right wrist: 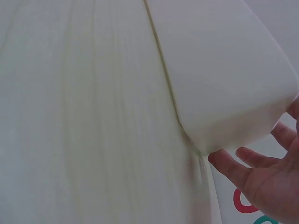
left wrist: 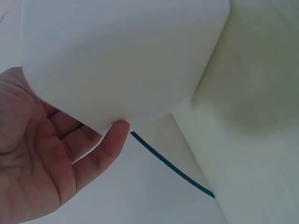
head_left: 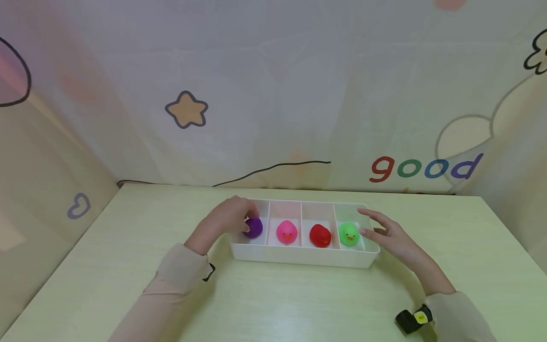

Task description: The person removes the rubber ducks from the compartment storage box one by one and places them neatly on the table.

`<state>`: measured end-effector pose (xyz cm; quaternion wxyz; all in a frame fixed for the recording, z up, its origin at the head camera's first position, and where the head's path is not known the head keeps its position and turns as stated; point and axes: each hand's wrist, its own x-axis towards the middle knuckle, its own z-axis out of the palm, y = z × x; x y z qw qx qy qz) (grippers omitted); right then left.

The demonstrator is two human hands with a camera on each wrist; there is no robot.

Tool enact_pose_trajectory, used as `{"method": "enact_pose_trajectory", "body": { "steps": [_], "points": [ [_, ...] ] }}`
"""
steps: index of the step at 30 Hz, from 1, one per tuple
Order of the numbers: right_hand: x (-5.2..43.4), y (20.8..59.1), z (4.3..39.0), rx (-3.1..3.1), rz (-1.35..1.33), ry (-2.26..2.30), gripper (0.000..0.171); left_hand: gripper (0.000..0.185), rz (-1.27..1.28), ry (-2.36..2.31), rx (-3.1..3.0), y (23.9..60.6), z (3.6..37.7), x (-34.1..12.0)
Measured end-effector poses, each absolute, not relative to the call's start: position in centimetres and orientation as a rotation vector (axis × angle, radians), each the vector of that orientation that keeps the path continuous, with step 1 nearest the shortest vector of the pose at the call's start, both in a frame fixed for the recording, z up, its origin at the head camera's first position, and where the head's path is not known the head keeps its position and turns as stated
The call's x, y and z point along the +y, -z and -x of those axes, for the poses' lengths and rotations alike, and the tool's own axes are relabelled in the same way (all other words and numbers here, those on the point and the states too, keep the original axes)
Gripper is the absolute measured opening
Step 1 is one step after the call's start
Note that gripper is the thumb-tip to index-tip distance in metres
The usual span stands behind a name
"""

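Left hand (head_left: 231, 216) is curled down into the leftmost compartment of the white tray (head_left: 299, 256), fingertips on the purple duck (head_left: 254, 227). Looks like it's pinching the duck, but the knuckles hide most of the contact from the head view, so I can't swear it's a real grip. On the left wrist cam you only get the palm (left wrist: 37, 158) and a thumb pressed against the tray's white outer wall (left wrist: 121, 60), no duck visible.

Moving right from that hand: pink duck (head_left: 287, 232) in the next slot, then red duck (head_left: 320, 235), then green duck (head_left: 349, 233) in the far slot. All sit upright, one per compartment, orange beaks facing the camera.

Right hand (head_left: 391, 235) is at the tray's right end with fingers spread loosely, not holding anything, fingertips at the rim just beside the green duck. The right wrist cam shows those fingers (right wrist: 233, 170) next to the tray's rounded corner (right wrist: 224, 93).

Tray sits on a pale green table (head_left: 128, 247).
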<state>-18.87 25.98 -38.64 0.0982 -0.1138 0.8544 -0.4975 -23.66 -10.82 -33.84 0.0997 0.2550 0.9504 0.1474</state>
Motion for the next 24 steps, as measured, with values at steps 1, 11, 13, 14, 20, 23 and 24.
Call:
{"method": "enact_pose_trajectory", "body": {
  "steps": [1,11,13,14,20,23,24],
  "points": [
    [25.94,38.64,18.89,2.528,0.337,1.474,0.06,0.02,-0.744,-0.418,2.816,33.95,23.63,-10.74],
    [25.72,38.59,19.05,2.536,0.326,1.448,0.061,0.018,-0.764,-0.278,2.878,34.41,23.48,-10.53],
    [25.7,38.61,19.07,2.532,0.329,1.454,0.06,0.017,-0.774,-0.267,2.874,34.4,23.48,-10.56],
    [25.7,38.62,19.08,2.529,0.329,1.457,0.06,0.017,-0.775,-0.266,2.869,34.4,23.48,-10.58],
    [25.73,38.71,19.06,2.529,0.35,1.481,0.059,0.019,-0.819,-0.336,2.848,34.47,23.43,-10.88],
    [25.73,38.74,19.01,2.537,0.35,1.488,0.059,0.019,-0.878,-0.408,2.842,34.57,23.45,-11.15],
    [25.74,38.74,19.0,2.537,0.344,1.485,0.059,0.018,-0.893,-0.44,2.838,34.64,23.48,-11.24]
  ]
}}
